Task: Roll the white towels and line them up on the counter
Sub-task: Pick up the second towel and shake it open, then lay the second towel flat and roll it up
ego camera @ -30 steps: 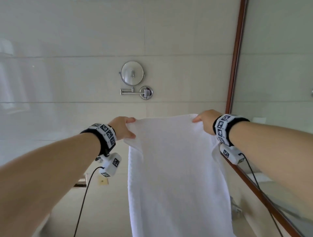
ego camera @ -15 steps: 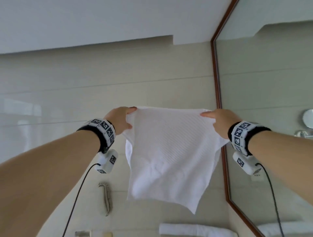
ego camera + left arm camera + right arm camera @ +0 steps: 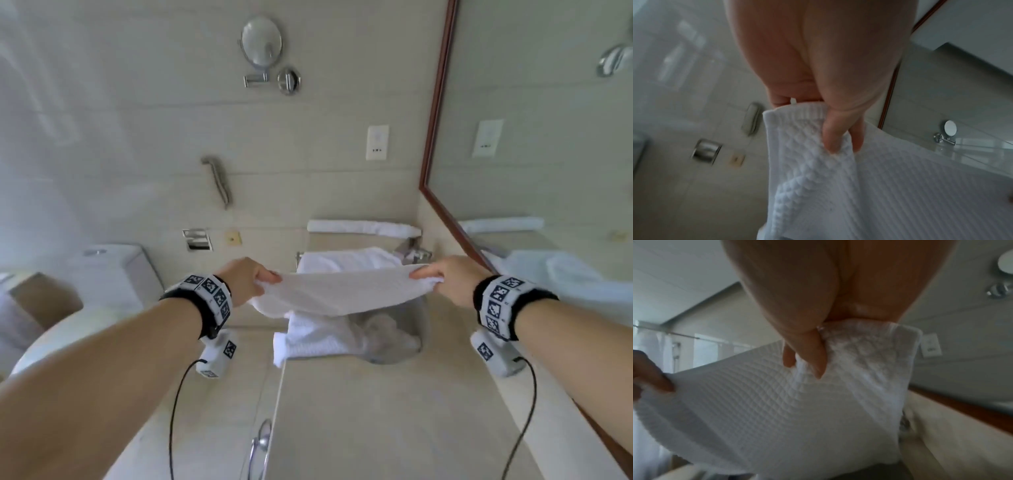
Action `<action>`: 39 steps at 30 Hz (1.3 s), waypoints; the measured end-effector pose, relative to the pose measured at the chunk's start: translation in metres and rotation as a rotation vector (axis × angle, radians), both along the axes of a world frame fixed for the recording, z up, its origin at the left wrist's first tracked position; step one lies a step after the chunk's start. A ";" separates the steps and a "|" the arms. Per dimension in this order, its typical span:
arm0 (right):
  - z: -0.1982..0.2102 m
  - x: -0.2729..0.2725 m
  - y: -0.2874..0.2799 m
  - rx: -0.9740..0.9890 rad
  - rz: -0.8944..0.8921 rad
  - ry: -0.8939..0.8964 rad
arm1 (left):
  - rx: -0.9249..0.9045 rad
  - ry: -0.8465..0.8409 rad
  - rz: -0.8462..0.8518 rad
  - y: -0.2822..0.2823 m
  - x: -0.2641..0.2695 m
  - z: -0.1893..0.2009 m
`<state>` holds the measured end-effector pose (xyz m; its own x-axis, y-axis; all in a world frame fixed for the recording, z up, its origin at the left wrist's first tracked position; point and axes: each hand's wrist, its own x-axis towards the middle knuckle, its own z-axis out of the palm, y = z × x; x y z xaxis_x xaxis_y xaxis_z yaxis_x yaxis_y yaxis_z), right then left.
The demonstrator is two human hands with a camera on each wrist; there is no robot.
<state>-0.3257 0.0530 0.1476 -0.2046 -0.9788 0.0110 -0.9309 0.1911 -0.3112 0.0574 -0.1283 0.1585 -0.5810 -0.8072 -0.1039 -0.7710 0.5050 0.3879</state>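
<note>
A white waffle-weave towel (image 3: 342,291) hangs stretched between my two hands above the counter (image 3: 376,411). My left hand (image 3: 251,279) pinches its left corner; in the left wrist view the fingers (image 3: 838,138) curl into the towel (image 3: 900,194). My right hand (image 3: 442,277) pinches the right corner, with its fingers (image 3: 813,356) pressed into the towel (image 3: 777,402) in the right wrist view. The towel's lower part (image 3: 318,339) lies at the sink's left rim. One rolled towel (image 3: 363,228) lies at the counter's far end. A loose white towel (image 3: 346,260) sits beyond the sink.
A grey sink (image 3: 394,339) is sunk in the counter under the held towel, with a faucet (image 3: 412,250) at its far right. A wood-framed mirror (image 3: 534,137) runs along the right. A toilet (image 3: 102,274) stands left. A round wall mirror (image 3: 262,41) hangs above.
Both hands have brought the towel down from high against the wall to just above the sink. It now lies nearly flat between them, and its lower end rests on the counter.
</note>
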 end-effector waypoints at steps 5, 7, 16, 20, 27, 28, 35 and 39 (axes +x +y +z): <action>-0.105 0.010 0.081 0.305 -0.008 -0.075 | 0.332 0.021 0.009 0.083 0.027 -0.111; -0.140 0.015 0.106 0.382 -0.002 -0.103 | 0.369 -0.038 0.017 0.107 0.041 -0.140; -0.209 0.059 0.172 0.605 -0.021 -0.160 | 0.612 -0.137 0.039 0.168 0.093 -0.203; -0.210 0.070 0.192 0.592 -0.059 -0.206 | 0.629 -0.138 0.042 0.177 0.109 -0.211; -0.211 0.052 0.199 0.469 -0.195 -0.216 | 0.494 0.008 0.148 0.168 0.103 -0.224; -0.212 0.047 0.197 0.465 -0.199 -0.203 | 0.482 0.014 0.169 0.166 0.101 -0.226; -0.232 0.016 0.189 0.535 -0.174 -0.246 | 0.473 -0.080 0.227 0.166 0.092 -0.244; -0.242 0.012 0.193 0.504 -0.193 -0.351 | 0.468 -0.172 0.273 0.173 0.092 -0.251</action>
<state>-0.3141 0.2463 -0.0940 -0.2851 -0.7915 -0.5406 -0.7241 0.5474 -0.4196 0.1491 0.0449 -0.0928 -0.3009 -0.7711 -0.5612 -0.9213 0.0831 0.3798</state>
